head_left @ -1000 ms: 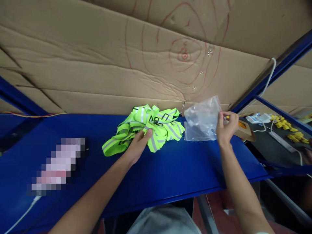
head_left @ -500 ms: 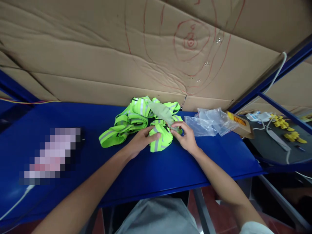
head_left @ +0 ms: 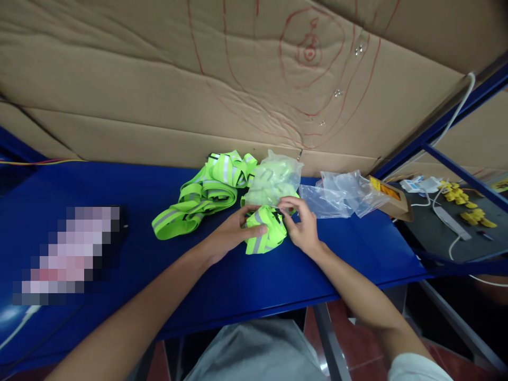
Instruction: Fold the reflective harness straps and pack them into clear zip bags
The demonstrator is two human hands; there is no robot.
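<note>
A folded bundle of neon-green reflective straps (head_left: 265, 233), with grey stripes and a black piece at its upper right, is held just over the blue table. My left hand (head_left: 232, 230) grips its left side, thumb across the front and fingers behind. At the upper right edge, my right hand (head_left: 304, 225) has closed fingers where the bundle meets a clear plastic bag (head_left: 278, 174). The bag stands puffed up behind the bundle, green showing through it. How far the bundle sits inside the bag is hidden by my fingers. More green reflective straps (head_left: 216, 193) lie coiled to the left.
Flat clear plastic bags (head_left: 327, 201) lie to the right, against an open cardboard box (head_left: 391, 198). A pixelated device (head_left: 75, 243) with a white cable is on the left of the blue table (head_left: 198, 286). Cardboard (head_left: 138, 90) walls the back. Yellow pieces (head_left: 456, 196) sit on the neighbouring dark table.
The plastic bag, earlier a flattened, slanting sheet, now stands open and puffed behind the bundle. Both hands stay at the bundle, slightly lower. The camera view has shifted a little.
</note>
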